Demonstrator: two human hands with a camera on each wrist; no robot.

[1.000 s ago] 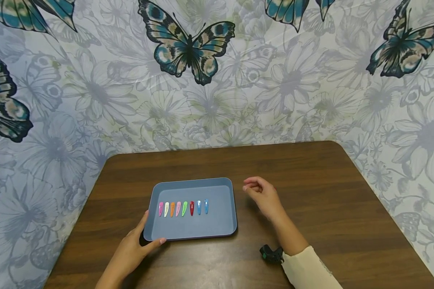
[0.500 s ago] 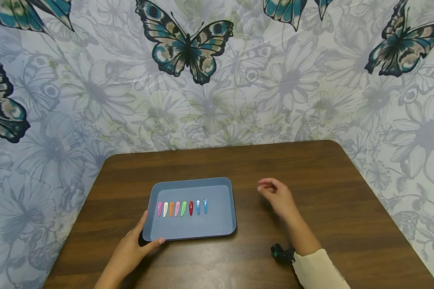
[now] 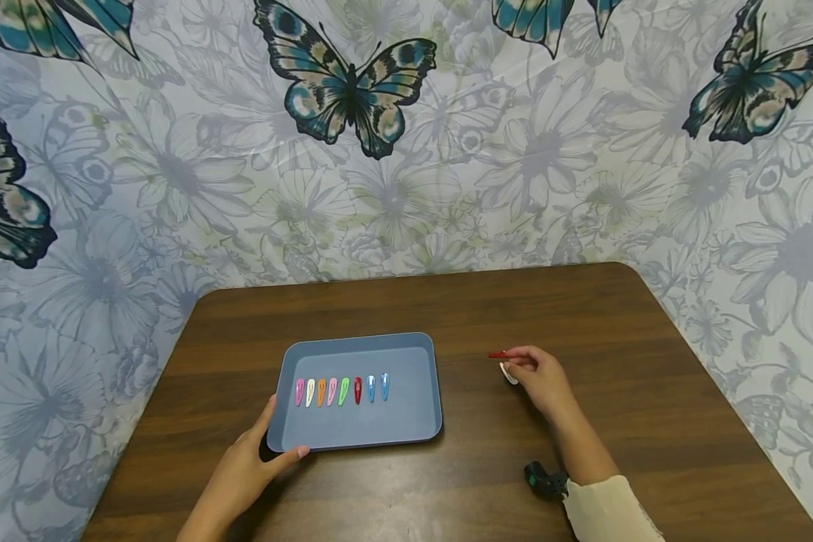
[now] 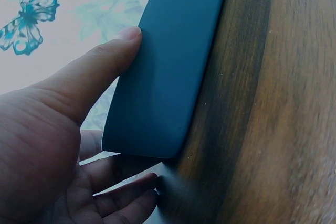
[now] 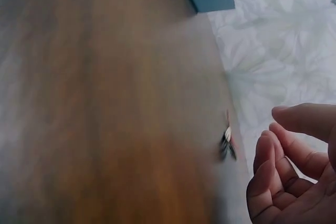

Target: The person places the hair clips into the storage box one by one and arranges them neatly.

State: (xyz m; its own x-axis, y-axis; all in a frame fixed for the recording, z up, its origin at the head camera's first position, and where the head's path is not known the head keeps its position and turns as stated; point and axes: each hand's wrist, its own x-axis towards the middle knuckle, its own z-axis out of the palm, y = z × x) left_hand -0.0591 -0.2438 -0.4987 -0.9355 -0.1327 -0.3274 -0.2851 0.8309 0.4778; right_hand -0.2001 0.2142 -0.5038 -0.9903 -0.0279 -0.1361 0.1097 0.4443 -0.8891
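My left hand (image 3: 244,455) grips the near left corner of a blue-grey tray (image 3: 379,429); in the left wrist view its thumb (image 4: 107,59) lies against the rim and the fingers are around the corner. Several snap hair clips stand in a row in the tray, from a pink one (image 3: 299,392) to a blue one (image 3: 385,387). To the right, my right hand (image 3: 538,380) is over the table with fingers loosely bent. A red hair clip (image 3: 497,354) and a white hair clip (image 3: 508,373) show by its fingertips. The right wrist view has these clips (image 5: 228,137) apart from the fingers, blurred.
The brown wooden table (image 3: 684,452) extends around the tray on every side. Behind it is a wall covering (image 3: 393,211) with flowers and butterflies. A black device (image 3: 545,480) sits at the right wrist, by a cream sleeve (image 3: 610,512).
My right hand has moved right, away from the tray. A red and a white hair clip have come into sight at its fingertips, let go of. Left hand and tray stay put.
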